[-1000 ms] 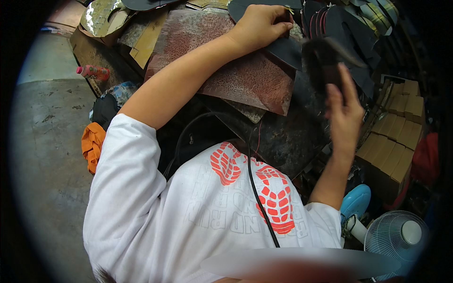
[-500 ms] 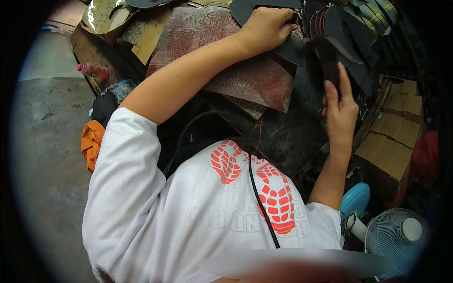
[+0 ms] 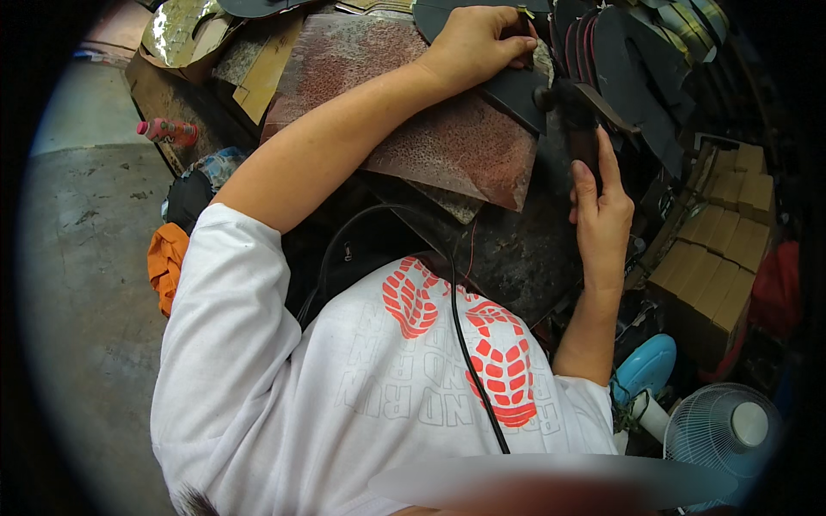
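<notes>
- White short sleeves (image 3: 228, 284) leave both forearms bare; the left forearm (image 3: 344, 146) slants from the left middle of the frame to the top centre, while the right forearm (image 3: 594, 322) rises nearly upright on the right.
- Left hand (image 3: 477, 45), top centre: back of the hand up, thumb and forefinger drawn together over a dark grey sheet (image 3: 518, 96). I cannot tell whether they pinch anything; the detail is too small.
- Right hand (image 3: 604, 211), right of centre: grasping a black hammer (image 3: 581, 112) by its handle, thumb and one finger stretched along it toward the head.
- The hammer is in the upper part of the frame, right of centre, its rounded face just beside the sheet's right edge; contact cannot be made out.
- Half a second ago, hammer and right hand stood farther right and slightly higher; now the head's outline is crisper. The left hand stays in much the same place.
- Reddish-brown board (image 3: 447, 159), upper centre: flat, angular, rough, mottled with pale specks.
- Upper right: thin, dark, curved pieces (image 3: 641, 73) overlap, some edged in red.
- Right side: tan cardboard boxes (image 3: 714, 224) in rows; below them, a round wire-grilled fan (image 3: 704, 421).
- Left side: crumpled orange cloth (image 3: 168, 258).
</notes>
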`<action>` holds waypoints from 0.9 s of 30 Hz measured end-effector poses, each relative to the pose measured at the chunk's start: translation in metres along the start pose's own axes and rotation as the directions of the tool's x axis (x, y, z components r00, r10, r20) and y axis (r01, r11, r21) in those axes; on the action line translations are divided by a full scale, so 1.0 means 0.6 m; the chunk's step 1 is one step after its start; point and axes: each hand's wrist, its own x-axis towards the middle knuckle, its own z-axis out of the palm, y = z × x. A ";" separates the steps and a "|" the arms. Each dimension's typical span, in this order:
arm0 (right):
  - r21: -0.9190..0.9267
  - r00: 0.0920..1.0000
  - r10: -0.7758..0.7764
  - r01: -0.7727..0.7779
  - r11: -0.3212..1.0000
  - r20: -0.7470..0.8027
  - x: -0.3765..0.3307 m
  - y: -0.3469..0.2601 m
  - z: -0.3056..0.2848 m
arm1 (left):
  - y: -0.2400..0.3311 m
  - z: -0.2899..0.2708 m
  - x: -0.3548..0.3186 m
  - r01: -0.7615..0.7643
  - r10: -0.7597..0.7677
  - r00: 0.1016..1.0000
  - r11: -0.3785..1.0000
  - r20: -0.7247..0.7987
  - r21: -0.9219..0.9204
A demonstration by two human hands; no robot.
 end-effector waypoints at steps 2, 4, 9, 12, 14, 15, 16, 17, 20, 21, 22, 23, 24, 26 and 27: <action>0.056 0.994 -0.104 0.102 0.993 0.029 0.004 -0.023 -0.027 | 0.003 -0.002 -0.001 -0.025 0.024 0.999 0.999 0.025 0.038; 0.062 0.986 -0.127 0.135 0.989 -0.110 0.010 -0.074 -0.077 | 0.005 -0.001 0.000 -0.268 0.264 0.963 0.931 0.053 0.246; 0.201 0.639 -0.556 0.733 0.650 -0.532 0.028 -0.184 -0.175 | 0.000 0.025 0.007 -0.571 0.601 0.790 0.648 0.123 0.503; 0.200 0.842 -0.429 0.506 0.839 -0.328 0.039 -0.164 -0.124 | -0.006 0.035 0.007 -0.621 0.629 0.753 0.582 0.192 0.525; 0.242 0.998 -0.017 0.032 0.970 -0.066 0.030 -0.126 -0.065 | -0.009 0.034 0.006 -0.604 0.622 0.765 0.602 0.167 0.523; 0.209 0.990 -0.011 0.040 0.977 -0.138 0.025 -0.105 -0.058 | -0.011 0.034 0.006 -0.596 0.621 0.769 0.609 0.153 0.522; 0.179 0.991 -0.006 0.031 0.983 -0.136 0.022 -0.089 -0.053 | -0.012 0.032 0.007 -0.554 0.597 0.796 0.651 0.101 0.519; 0.148 0.988 -0.062 0.083 0.985 -0.144 0.013 -0.075 -0.051 | -0.013 0.032 0.001 -0.506 0.558 0.828 0.700 0.055 0.503; -0.005 0.998 -0.053 0.053 0.999 -0.026 0.000 -0.057 -0.037 | -0.014 0.025 0.004 -0.378 0.442 0.896 0.798 -0.031 0.469; -0.032 0.992 -0.125 0.126 0.992 0.030 -0.002 -0.057 -0.035 | -0.014 0.022 0.007 -0.335 0.403 0.914 0.822 -0.053 0.460; 0.012 0.991 -0.109 0.109 0.994 0.074 -0.005 -0.056 -0.029 | -0.014 0.019 0.006 -0.105 0.114 0.992 0.984 -0.056 0.146; -0.055 0.996 -0.068 0.071 0.996 0.052 -0.006 -0.057 -0.022 | -0.013 0.019 0.007 -0.040 0.038 0.997 0.999 -0.070 -0.020; -0.058 1.000 0.010 -0.010 0.998 -0.005 -0.008 -0.057 -0.017 | -0.012 0.019 0.008 0.028 -0.042 0.997 0.982 -0.069 -0.187; -0.034 1.000 0.015 -0.015 0.999 -0.018 -0.009 -0.055 -0.006 | -0.009 0.016 0.008 0.104 -0.124 0.992 0.934 -0.037 -0.341; -0.029 0.999 0.029 -0.030 0.999 -0.012 -0.010 -0.054 -0.004 | -0.007 0.016 0.008 0.103 -0.111 0.994 0.952 -0.010 -0.288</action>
